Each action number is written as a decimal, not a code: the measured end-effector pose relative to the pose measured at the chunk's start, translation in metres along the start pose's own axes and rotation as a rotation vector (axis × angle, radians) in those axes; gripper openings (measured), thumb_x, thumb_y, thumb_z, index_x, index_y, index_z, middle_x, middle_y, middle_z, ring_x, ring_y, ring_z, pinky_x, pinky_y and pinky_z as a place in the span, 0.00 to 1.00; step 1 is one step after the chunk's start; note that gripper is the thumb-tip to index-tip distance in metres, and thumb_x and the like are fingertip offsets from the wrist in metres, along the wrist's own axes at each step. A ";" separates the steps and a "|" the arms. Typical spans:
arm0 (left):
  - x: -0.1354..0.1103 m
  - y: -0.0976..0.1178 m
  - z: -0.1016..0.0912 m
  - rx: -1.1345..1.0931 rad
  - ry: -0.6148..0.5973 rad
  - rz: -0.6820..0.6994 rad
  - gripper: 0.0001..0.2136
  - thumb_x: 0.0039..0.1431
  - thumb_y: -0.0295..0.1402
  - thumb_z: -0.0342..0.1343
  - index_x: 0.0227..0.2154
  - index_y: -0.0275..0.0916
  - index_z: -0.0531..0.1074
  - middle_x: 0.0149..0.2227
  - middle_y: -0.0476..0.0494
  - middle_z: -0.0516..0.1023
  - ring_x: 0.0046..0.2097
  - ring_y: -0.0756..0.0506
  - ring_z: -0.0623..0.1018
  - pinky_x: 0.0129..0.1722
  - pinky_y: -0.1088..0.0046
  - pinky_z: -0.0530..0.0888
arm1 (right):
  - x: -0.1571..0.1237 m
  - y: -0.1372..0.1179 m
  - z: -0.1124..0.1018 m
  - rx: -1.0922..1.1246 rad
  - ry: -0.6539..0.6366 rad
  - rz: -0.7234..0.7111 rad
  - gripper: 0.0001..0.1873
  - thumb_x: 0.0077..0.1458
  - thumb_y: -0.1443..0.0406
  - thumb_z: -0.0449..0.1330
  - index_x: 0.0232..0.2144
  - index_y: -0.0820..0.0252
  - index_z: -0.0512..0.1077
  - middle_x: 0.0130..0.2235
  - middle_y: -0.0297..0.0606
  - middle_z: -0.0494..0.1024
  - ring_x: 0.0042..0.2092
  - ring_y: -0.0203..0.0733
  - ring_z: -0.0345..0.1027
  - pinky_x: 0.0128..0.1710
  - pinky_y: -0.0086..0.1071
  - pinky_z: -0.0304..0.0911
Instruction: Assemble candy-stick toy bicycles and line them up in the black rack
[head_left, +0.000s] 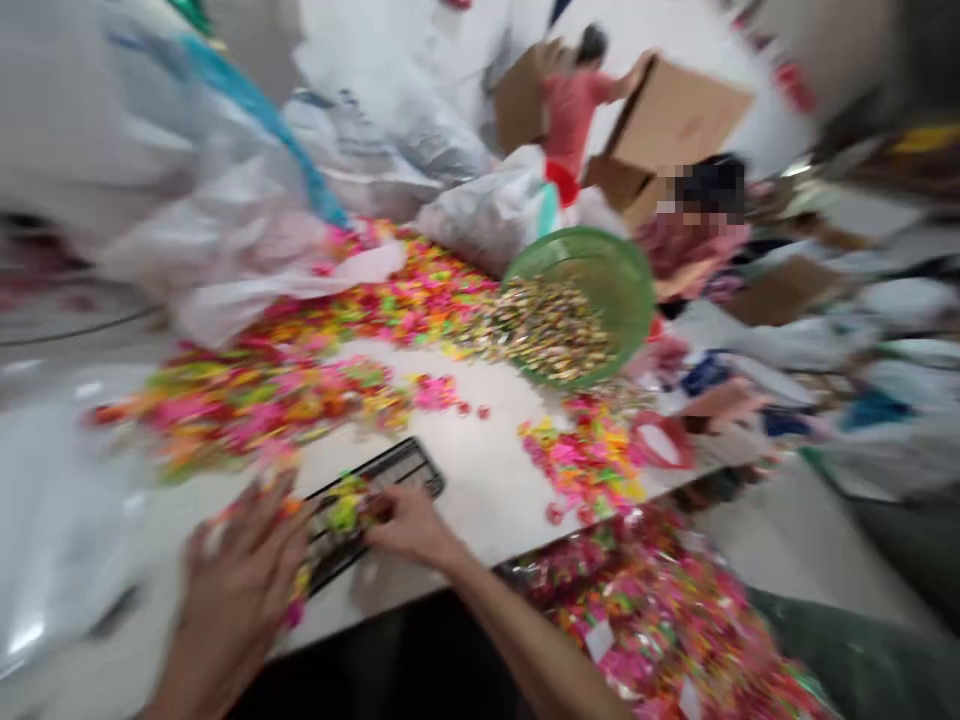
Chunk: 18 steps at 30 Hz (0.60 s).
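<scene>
A black tray [409, 465] with narrow compartments lies tilted across the white table, close in front of me. Small yellow-green plastic pieces [345, 505] sit in its middle. My left hand [240, 575] is over the tray's left end, fingers stretched out flat, with orange, yellow and pink pieces showing around them. At the tray's near side, my right hand [409, 522] has its fingers curled together beside the yellow-green pieces; what they pinch is blurred. A long heap of bright small pieces [255, 400] spreads behind the tray.
A tipped green basket [630, 290] spills small gold-coloured pieces [559, 335] onto the table [472, 470]. More bright pieces [581, 455] and a red-rimmed container [664, 442] are at right. Filled bags [645, 610] stand below the edge. Two people [574, 110] are beyond, one handling cardboard boxes [679, 115].
</scene>
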<state>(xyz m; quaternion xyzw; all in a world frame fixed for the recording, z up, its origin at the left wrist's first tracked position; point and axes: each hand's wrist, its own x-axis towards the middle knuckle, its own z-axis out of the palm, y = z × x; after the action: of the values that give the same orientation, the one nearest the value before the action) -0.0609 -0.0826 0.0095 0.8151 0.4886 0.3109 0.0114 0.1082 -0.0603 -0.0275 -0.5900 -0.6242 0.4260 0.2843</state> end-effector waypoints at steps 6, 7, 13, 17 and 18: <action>-0.002 -0.007 -0.012 0.206 -0.180 -0.200 0.18 0.61 0.32 0.41 0.52 0.40 0.65 0.60 0.42 0.58 0.62 0.39 0.54 0.57 0.52 0.55 | -0.014 0.003 0.004 0.013 -0.053 -0.013 0.06 0.36 0.73 0.55 0.22 0.62 0.68 0.22 0.29 0.69 0.24 0.32 0.60 0.23 0.23 0.52; 0.000 -0.007 -0.013 0.194 -0.204 -0.200 0.18 0.61 0.32 0.41 0.52 0.40 0.65 0.61 0.42 0.57 0.63 0.39 0.53 0.57 0.53 0.57 | -0.016 0.000 0.005 -0.021 -0.045 -0.022 0.06 0.36 0.73 0.55 0.23 0.61 0.68 0.22 0.29 0.69 0.24 0.32 0.59 0.24 0.23 0.51; -0.002 -0.008 -0.014 0.139 -0.195 -0.194 0.18 0.61 0.31 0.42 0.52 0.38 0.64 0.61 0.42 0.58 0.63 0.40 0.51 0.57 0.55 0.58 | -0.014 -0.006 0.010 -0.091 -0.002 -0.053 0.07 0.37 0.72 0.54 0.25 0.59 0.65 0.24 0.29 0.68 0.25 0.32 0.58 0.24 0.24 0.52; -0.002 -0.010 -0.013 0.127 -0.193 -0.191 0.18 0.61 0.30 0.42 0.52 0.38 0.64 0.61 0.43 0.57 0.63 0.41 0.51 0.58 0.56 0.58 | -0.010 -0.004 0.015 0.032 -0.031 -0.007 0.05 0.39 0.69 0.55 0.25 0.59 0.64 0.24 0.29 0.69 0.24 0.32 0.59 0.23 0.24 0.53; -0.002 -0.009 -0.013 0.127 -0.194 -0.190 0.18 0.61 0.30 0.42 0.53 0.38 0.64 0.61 0.43 0.57 0.63 0.42 0.51 0.58 0.56 0.57 | -0.009 -0.005 0.018 0.088 -0.048 0.002 0.05 0.40 0.68 0.56 0.25 0.59 0.64 0.24 0.29 0.69 0.24 0.32 0.59 0.23 0.24 0.54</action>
<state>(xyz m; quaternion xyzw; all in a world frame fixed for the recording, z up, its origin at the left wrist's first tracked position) -0.0756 -0.0831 0.0157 0.7904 0.5790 0.1965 0.0364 0.0914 -0.0721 -0.0309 -0.5670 -0.6109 0.4674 0.2947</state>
